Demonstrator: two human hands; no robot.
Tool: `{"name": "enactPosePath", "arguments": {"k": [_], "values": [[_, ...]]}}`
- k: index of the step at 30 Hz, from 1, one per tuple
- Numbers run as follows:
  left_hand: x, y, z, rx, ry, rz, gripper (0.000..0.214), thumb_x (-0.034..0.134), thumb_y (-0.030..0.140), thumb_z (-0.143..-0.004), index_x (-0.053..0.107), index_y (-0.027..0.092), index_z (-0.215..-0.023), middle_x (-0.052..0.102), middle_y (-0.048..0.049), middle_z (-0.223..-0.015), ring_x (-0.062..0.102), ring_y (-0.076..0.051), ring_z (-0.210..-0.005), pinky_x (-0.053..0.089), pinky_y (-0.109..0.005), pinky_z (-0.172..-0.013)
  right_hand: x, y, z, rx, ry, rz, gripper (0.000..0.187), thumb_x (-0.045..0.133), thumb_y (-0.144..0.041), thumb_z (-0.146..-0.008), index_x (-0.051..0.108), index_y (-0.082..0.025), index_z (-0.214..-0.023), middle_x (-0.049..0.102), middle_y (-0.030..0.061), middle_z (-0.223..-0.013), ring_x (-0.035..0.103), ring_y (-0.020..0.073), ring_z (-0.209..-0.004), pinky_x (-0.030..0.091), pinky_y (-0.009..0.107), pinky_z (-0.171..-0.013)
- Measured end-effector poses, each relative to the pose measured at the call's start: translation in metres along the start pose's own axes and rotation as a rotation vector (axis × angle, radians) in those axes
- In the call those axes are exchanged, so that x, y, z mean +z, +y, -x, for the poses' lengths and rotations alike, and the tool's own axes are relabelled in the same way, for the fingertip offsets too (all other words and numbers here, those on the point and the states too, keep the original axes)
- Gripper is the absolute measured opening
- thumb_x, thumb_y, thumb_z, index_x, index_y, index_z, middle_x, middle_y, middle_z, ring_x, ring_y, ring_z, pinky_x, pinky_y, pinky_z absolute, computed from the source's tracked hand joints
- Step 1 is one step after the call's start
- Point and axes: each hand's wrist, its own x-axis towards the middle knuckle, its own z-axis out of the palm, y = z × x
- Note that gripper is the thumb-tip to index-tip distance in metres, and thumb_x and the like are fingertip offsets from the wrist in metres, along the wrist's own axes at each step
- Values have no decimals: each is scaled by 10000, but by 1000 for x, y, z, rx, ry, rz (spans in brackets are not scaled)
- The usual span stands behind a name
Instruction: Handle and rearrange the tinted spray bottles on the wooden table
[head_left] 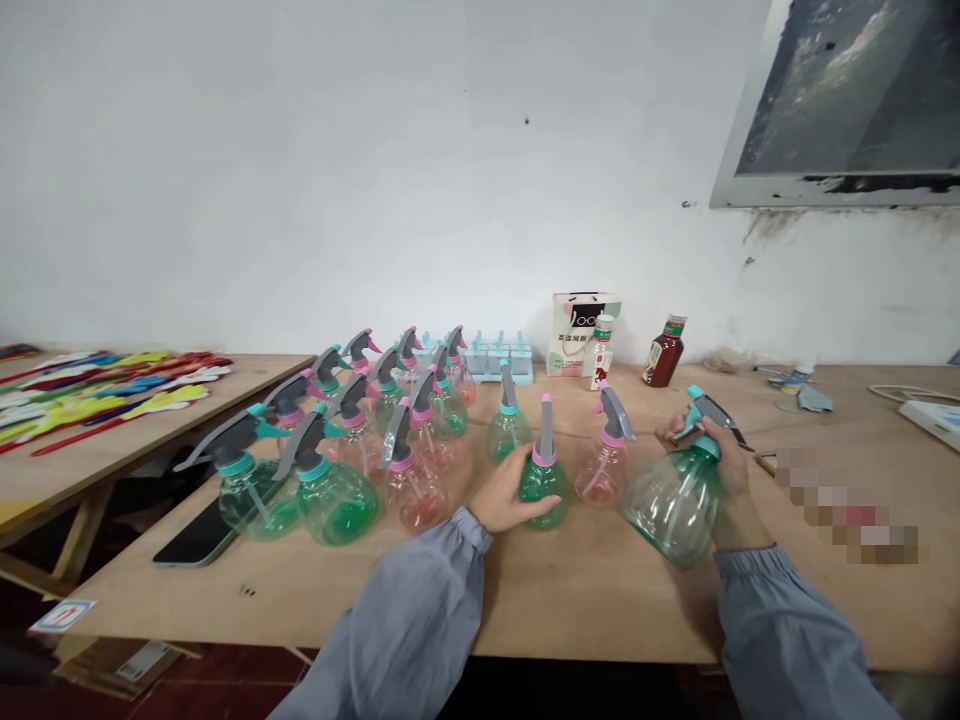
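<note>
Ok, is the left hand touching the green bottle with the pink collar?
Touching: the head view shows the left hand around the green bottle, its thumb lying across the near side.

Your greenish clear spray bottle [675,505] at right tilts, teal-and-grey headed; your green bottle [541,492] (pink collar, grey head) stands upright on the counter [570,595].

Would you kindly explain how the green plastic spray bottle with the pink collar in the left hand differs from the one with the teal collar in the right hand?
The pink-collared green spray bottle stands upright in the left hand, while the teal-collared green spray bottle is tilted in the right hand. The pink-collared one looks deeper green; the teal-collared one looks paler. Both have rounded bodies and partly grey spray heads.
</note>
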Motion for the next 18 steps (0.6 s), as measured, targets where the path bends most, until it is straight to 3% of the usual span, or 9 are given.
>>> {"name": "enactPosePath", "arguments": {"k": [4,11,14,18], "values": [[0,0,0,1,2,-1,667,712,509,-784,443,181,-1299,598,-147,-1279,588,-305,-1206,456,-476,-1067,3,1,5,118,-97,66,307,659,-574,-752,633,-274,-689,677,56,-752,700,285,-886,579,491,-900],[1,-1,1,1,10,-11,681,710,519,-785,439,183,-1311,598,-142,-1283,586,-309,-1211,455,-478,-1067,-1,2,5,107,-175,-13,329,729,-570,-695,649,-252,-677,630,35,-677,683,260,-801,589,452,-852],[1,-2,1,4,5,-6,690,710,525,-783,435,185,-1317,595,-142,-1286,587,-307,-1210,456,-476,-1065,-3,3,3,130,-107,-85,299,764,-527,-667,683,-254,-760,660,26,-722,687,247,-791,592,465,-866],[1,-2,1,0,3,1,696,710,530,-779,438,175,-1312,597,-148,-1277,590,-308,-1206,458,-477,-1064,-5,6,1,33,21,-135,246,763,-461,-699,678,-235,-745,647,3,-730,659,175,-710,601,406,-884]]}}
